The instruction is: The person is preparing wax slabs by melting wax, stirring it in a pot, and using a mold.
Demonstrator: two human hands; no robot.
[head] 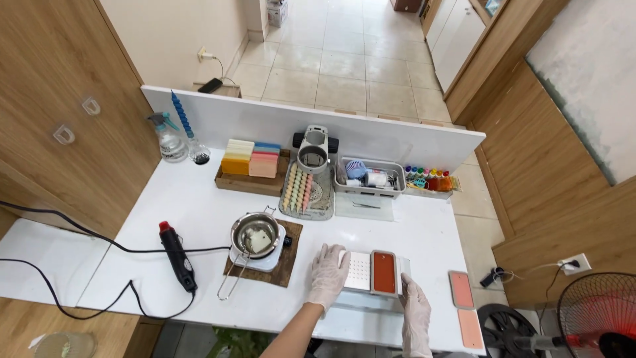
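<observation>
Both my hands wear white gloves. My left hand (328,272) lies flat with fingers apart on the white table, touching the left edge of a small flat scale (358,272) with a dotted white top. On the scale's right half sits a grey rectangular mould (384,272) filled with orange-red wax. My right hand (415,308) rests against the mould's near right corner, fingers pointing up along its side. Whether it grips the mould is unclear.
Left of the hands stands a metal melting pot (255,234) on a small heater over a brown mat. A black heat gun (177,255) with cord lies further left. Wax blocks (252,159), a grey tray (370,176), dye bottles (430,179) line the back. Two orange slabs (464,305) lie right.
</observation>
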